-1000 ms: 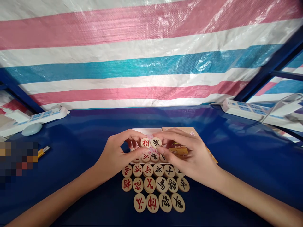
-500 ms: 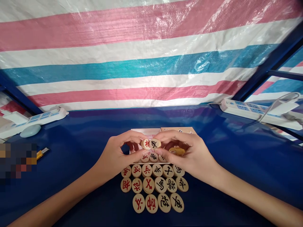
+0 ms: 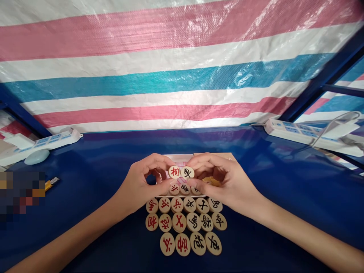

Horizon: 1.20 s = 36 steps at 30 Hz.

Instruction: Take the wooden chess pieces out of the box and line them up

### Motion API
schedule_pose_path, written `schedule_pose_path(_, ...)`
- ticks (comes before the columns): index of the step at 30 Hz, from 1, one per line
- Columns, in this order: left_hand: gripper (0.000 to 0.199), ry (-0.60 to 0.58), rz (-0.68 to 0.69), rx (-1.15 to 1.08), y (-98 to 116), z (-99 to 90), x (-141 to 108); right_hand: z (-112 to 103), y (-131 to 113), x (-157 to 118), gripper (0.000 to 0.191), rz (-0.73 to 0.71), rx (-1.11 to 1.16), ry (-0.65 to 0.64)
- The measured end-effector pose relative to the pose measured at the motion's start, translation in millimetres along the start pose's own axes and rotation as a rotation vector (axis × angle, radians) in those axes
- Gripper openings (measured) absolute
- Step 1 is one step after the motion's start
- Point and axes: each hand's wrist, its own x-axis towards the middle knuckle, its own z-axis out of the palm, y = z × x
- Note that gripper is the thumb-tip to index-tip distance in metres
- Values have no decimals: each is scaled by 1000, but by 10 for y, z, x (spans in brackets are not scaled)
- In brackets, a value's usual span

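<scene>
Pinched between the thumb and fingers of my left hand (image 3: 139, 184) is a round wooden Chinese chess piece with a red character (image 3: 174, 172). My right hand (image 3: 227, 184) pinches a piece with a black character (image 3: 187, 172). The two sit side by side, faces toward me, above an open white box (image 3: 184, 157). Inside the box, a row of pieces (image 3: 184, 189) lies along the near side, partly covered by my hands. Nearer to me, rows of pieces (image 3: 179, 220) rest on the table, red characters on the left and black on the right.
A cardboard lid (image 3: 227, 156) is partly hidden behind my right hand, with a yellow item (image 3: 212, 181) by it. Power strips stand at the left (image 3: 54, 142) and right (image 3: 301, 132) on the blue table (image 3: 99, 163). A pale mouse-like object (image 3: 36, 157) and a yellow cutter (image 3: 51, 184) lie left.
The two held pieces have turned and moved slightly apart, so both faces now show fully; before, they overlapped. My hands stay over the box, and the rows on the table are unchanged.
</scene>
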Motion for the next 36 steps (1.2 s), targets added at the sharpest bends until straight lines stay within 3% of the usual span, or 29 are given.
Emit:
schedule_pose_path(14, 22, -31, 27, 15, 79, -29, -8, 5, 20, -27, 26, -18, -149, -21)
schedule_pose_path(26, 26, -56, 44, 164, 76, -57, -91, -66, 80, -117, 33, -319, -536, -45)
schedule_pose_path(36, 18, 23, 90, 325, 87, -55, -107, -55, 37, -111, 29, -362, -615, 0)
